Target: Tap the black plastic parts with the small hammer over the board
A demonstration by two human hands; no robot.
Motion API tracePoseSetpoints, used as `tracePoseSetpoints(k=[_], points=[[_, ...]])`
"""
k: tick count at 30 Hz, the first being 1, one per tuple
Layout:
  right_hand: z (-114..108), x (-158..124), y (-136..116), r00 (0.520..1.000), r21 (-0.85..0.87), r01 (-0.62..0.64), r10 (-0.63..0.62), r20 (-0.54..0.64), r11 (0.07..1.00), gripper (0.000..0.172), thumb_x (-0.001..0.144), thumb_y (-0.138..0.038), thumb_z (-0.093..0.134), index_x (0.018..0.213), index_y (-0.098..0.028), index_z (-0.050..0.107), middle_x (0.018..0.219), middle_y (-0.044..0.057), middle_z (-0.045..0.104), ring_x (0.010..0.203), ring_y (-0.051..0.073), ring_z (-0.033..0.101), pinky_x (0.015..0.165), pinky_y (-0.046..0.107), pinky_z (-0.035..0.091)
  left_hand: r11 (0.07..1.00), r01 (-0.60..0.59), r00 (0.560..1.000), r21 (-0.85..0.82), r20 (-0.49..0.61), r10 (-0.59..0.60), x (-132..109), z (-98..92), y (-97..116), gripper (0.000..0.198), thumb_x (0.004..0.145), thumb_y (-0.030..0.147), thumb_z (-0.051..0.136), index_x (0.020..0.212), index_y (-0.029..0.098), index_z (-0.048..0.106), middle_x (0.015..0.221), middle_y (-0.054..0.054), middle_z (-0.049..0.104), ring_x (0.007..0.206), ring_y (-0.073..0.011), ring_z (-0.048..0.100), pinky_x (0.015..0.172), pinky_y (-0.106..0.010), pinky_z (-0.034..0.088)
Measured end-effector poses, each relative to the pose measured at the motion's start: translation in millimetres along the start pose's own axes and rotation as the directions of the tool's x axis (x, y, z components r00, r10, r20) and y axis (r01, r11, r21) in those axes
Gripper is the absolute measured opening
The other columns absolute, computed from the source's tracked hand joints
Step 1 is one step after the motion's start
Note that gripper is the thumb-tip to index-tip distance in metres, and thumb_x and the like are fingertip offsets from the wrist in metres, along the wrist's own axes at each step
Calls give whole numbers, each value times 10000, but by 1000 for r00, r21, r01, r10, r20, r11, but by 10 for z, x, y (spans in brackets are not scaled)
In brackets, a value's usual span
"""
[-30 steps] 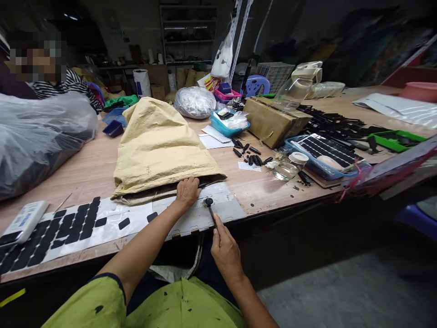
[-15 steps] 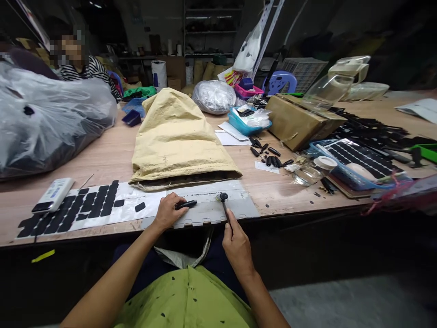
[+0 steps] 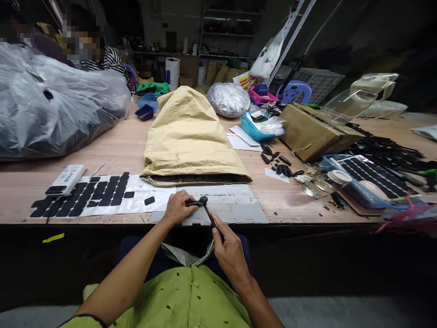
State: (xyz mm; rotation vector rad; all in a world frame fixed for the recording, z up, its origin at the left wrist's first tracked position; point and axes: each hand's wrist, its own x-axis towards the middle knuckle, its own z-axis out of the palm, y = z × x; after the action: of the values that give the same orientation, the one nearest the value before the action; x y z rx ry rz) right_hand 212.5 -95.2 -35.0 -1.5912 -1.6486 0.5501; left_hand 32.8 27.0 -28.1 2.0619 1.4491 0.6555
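Note:
My left hand [image 3: 177, 206] grips a small black tube-like piece [image 3: 192, 203] low over the grey board at the table's front edge. My right hand [image 3: 228, 248] is closed round a slim dark stick tool with a rounded head [image 3: 208, 211]. That head meets the end of the black piece, or lies just over it; which of the two I cannot tell. Under my hands is the grey board [image 3: 235, 214], partly coated white. To the left, a white sheet [image 3: 136, 207] carries rows of flat black rounded pads [image 3: 111, 193], with one loose pad [image 3: 149, 200] apart.
A yellow sack [image 3: 194, 141] lies behind the board, its dark mouth towards me. Black pieces [image 3: 282, 170], a blue basket [image 3: 259, 130] and a cardboard box [image 3: 307, 132] are at right. A white device [image 3: 66, 180] and big plastic bag [image 3: 64, 109] are at left, a person beyond.
My right hand has brought the tool's head leftwards from the board to the end of the black piece. My left hand keeps its hold. The view has shifted slightly.

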Motion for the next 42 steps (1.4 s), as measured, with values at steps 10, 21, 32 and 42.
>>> tracePoseSetpoints(k=[10, 21, 32, 42], points=[[11, 27, -46, 998, -100, 41, -37, 41, 994, 447, 952, -214, 415, 1369, -234, 575, 1268, 49, 672, 1150, 162, 643, 996, 268, 513, 1000, 22, 1000, 19, -9, -21, -7, 16, 24, 113, 730, 264, 759, 838, 231, 756, 803, 9, 654, 861, -178, 599, 791, -313, 413], [-16, 31, 22, 999, -72, -52, 52, -8, 996, 457, 948, -273, 417, 1371, -220, 579, 1305, 68, 652, 1165, 180, 634, 999, 294, 510, 1000, 16, 1000, 24, 3, -16, -13, 10, 9, 147, 738, 272, 749, 880, 235, 754, 854, 1, 677, 891, -187, 602, 825, -326, 414], [-373, 172, 192, 894, -431, -448, 404, -195, 783, 472, 931, -217, 433, 1366, -324, 583, 1017, 43, 638, 795, 155, 617, 636, 255, 440, 999, -38, 999, -3, 17, 39, -15, -12, -38, 243, 933, 360, 537, 916, 224, 738, 867, -14, 667, 878, -180, 595, 799, -326, 386], [-413, 197, 198, 904, -551, -398, 415, -100, 734, 493, 931, -286, 452, 1415, -339, 527, 1001, 73, 640, 689, 167, 613, 569, 264, 405, 998, -55, 998, -27, 14, 56, -48, -43, -12, 221, 908, 338, 555, 836, 206, 716, 847, -16, 659, 860, -180, 582, 780, -325, 371]])
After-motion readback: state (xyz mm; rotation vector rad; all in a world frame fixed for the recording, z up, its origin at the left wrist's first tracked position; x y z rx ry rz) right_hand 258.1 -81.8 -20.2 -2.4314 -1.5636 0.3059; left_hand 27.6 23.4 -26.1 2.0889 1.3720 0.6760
